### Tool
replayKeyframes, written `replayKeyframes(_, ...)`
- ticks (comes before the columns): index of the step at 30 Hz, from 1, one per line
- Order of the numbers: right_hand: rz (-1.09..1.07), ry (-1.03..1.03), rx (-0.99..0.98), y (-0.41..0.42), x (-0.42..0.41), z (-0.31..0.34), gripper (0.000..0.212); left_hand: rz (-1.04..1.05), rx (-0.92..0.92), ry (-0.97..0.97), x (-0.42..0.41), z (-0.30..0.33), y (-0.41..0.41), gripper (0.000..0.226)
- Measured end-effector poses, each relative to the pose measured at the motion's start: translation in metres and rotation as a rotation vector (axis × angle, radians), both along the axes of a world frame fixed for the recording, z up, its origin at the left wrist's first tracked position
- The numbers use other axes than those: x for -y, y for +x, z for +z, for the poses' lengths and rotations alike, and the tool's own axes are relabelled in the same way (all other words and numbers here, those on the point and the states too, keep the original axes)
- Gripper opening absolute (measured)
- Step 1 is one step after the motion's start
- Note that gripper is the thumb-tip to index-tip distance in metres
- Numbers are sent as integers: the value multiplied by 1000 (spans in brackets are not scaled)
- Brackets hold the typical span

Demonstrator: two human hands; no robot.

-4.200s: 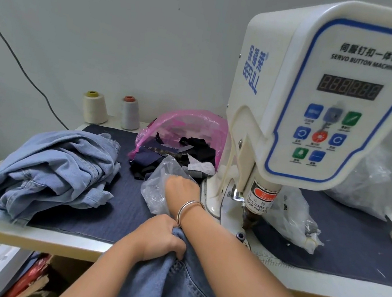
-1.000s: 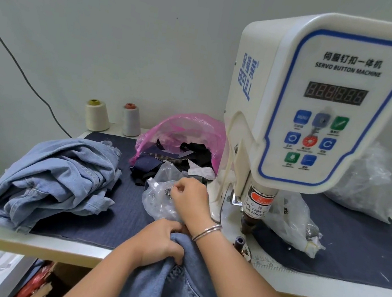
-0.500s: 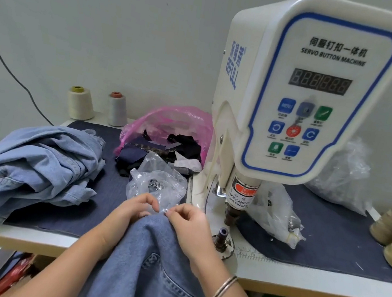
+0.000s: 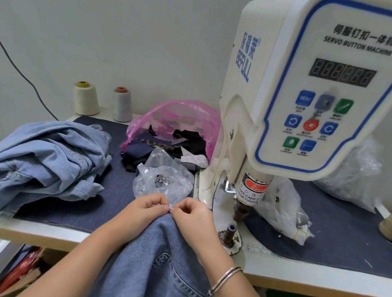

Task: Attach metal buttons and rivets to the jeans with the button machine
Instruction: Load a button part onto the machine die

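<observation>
Both hands have come together since a second ago: back then the right hand (image 4: 192,214) was reaching into the clear bag of metal bits (image 4: 163,184) while the left hand (image 4: 147,208) just clutched the denim, and now they meet fingertip to fingertip at the top edge of the jeans (image 4: 159,265).

So what's going on: each hand has its fingers curled in and is pinching the fabric edge right where the two thumbs nearly touch. Looks like something small is caught between them, maybe a button or rivet, but it's too tiny to say for sure. My guess is the piece is being seated on the cloth before it goes under the press.

The jeans hang off the front of the table (image 4: 50,233), with only the pinched edge pulled up onto it, just left of the lower post (image 4: 231,232) of the button machine (image 4: 325,91). That makes sense, it's a short slide to the right to get under the plunger (image 4: 241,210).

Bag of hardware sits open just behind the hands, easy to reach. A pile of lighter denim (image 4: 41,153) is parked on the left, well apart from the machine. Can't tell if those are finished or still waiting.
</observation>
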State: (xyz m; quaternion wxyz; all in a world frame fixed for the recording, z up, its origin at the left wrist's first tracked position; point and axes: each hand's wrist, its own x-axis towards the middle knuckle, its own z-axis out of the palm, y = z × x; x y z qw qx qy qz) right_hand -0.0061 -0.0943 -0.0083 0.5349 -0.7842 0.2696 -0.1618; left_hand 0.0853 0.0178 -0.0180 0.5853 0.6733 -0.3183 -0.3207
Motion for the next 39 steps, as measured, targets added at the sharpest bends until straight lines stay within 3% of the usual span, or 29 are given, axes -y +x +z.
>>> replayKeyframes(7,-9,-184,192,-4,-5,-2,13,39,25,20,0,-1,2,28)
replayKeyframes(14,52,-86,179,-4,-4,-1,4,56,68,16,-1,-2,2,33)
replayKeyframes(21,-27,-359,317,-29,-8,-5,15,23,106,3,-2,-1,1,20)
replayKeyframes(27,-30,-136,153,-18,2,2,6,49,130,35,-2,-3,2,28)
replayKeyframes(39,9,-355,233,-25,-7,5,5,18,83,6,-2,0,0,14)
